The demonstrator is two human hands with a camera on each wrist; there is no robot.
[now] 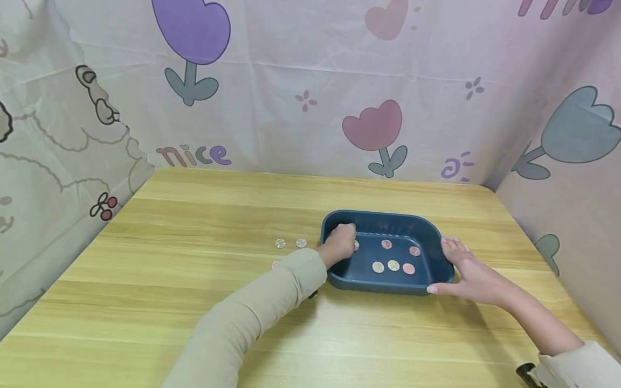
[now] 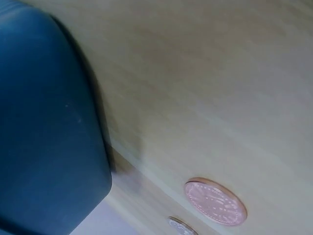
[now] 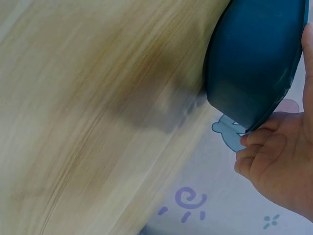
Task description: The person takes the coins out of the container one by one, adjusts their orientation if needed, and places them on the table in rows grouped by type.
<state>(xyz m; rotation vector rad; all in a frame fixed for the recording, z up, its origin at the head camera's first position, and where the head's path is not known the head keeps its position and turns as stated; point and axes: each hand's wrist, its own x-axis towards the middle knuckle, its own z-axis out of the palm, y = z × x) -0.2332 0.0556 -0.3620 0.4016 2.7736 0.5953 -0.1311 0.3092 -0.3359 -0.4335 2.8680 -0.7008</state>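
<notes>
A dark blue tray [image 1: 378, 285] with rounded corners sits on the table, several silver, gold and copper-coloured coins [image 1: 393, 265] lying on its floor. My left hand [image 1: 341, 241] reaches over the tray's left wall with curled fingers. Beside those fingers shows a partly covered coin [image 1: 356, 245]; the fingertips are hidden, so whether they pinch it is unclear. At the tray's right end my right hand [image 1: 470, 275] grips the wall, thumb at the front corner and fingers further back. The right wrist view shows those fingers [image 3: 254, 147] bent against the tray [image 3: 254, 58].
Left of the tray, two silver coins [image 1: 280, 243] lie on the wooden table [image 1: 194, 226], with a copper-coloured coin [image 2: 215, 201] partly behind the left sleeve in the head view. A printed cloth [image 1: 291, 54] hangs along the table's back and sides.
</notes>
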